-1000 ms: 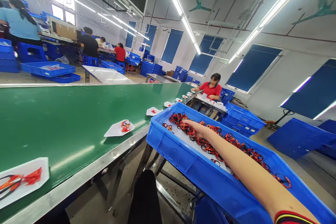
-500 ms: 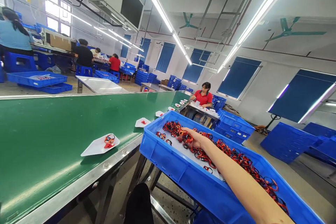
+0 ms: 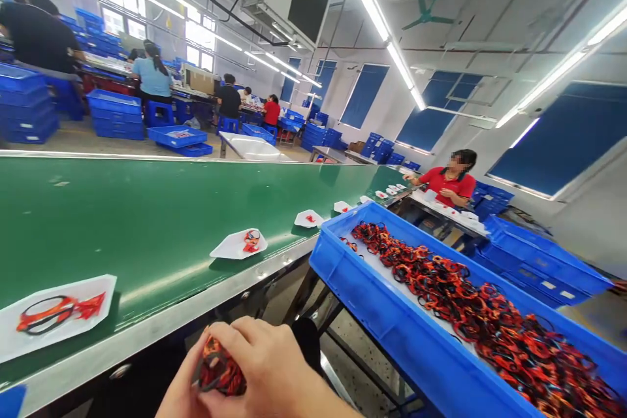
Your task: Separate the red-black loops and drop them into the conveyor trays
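Low in front of me, my right hand (image 3: 274, 359) is closed around a bunch of red-and-black hair ties (image 3: 221, 369). My left hand (image 3: 181, 382) presses against the bunch from the other side, its fingers curled and partly hidden. Both hands are beside the metal edge of a green conveyor belt (image 3: 161, 209). On the belt, a white tray (image 3: 100, 323) carries a red-and-black hair tie (image 3: 53, 313). Farther along, another white tray (image 3: 228, 247) holds a similar piece. To the right, a blue crate (image 3: 392, 333) contains a long heap of loose hair ties (image 3: 470, 294).
Several smaller white trays line the belt's right side farther off. A person in red (image 3: 448, 186) sits at a side table beyond the crate. Stacked blue crates (image 3: 543, 261) stand at right. Several people work at benches on the far left.
My right hand has left the crate with a bunch of hair ties and come down beside the belt. My left hand has come into view at the bunch. The view has swung left.
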### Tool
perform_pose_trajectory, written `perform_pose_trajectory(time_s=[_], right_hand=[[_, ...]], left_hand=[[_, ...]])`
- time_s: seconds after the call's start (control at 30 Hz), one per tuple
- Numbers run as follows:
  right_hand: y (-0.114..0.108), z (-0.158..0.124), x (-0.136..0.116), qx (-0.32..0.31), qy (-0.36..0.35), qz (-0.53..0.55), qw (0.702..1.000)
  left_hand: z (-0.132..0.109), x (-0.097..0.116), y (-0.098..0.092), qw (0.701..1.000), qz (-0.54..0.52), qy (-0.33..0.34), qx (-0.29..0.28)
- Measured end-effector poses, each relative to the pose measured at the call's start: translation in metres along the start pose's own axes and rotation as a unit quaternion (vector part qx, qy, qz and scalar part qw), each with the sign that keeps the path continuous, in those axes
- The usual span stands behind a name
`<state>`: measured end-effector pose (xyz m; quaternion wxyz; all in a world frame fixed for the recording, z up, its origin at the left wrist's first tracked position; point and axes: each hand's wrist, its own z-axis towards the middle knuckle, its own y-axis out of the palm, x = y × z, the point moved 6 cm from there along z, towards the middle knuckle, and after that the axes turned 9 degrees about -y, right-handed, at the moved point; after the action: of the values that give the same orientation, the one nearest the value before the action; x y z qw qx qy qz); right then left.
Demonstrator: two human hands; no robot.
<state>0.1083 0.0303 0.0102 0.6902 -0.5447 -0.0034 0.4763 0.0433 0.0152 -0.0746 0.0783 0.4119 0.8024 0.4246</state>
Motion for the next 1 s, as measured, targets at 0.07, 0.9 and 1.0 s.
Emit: perform_pose_trajectory(time_s=[0.07,0.9,1.0], right_hand=[[0.033,-0.003,0.002,0.013,-0.018,-0.055,0.998],[0.034,-0.021,0.041,0.178,0.213,0.319,0.906],[0.034,-0.020,0.034,0.142,0.191,0.279,0.930]], left_hand=[[-0.001,0.014,-0.017,0.996,-0.047,0.059,0.039],[0.013,0.010,-0.044,0.994,-0.098,0.019,0.046],[0.015,0.012,-0.045,0.995,-0.092,0.026,0.040]])
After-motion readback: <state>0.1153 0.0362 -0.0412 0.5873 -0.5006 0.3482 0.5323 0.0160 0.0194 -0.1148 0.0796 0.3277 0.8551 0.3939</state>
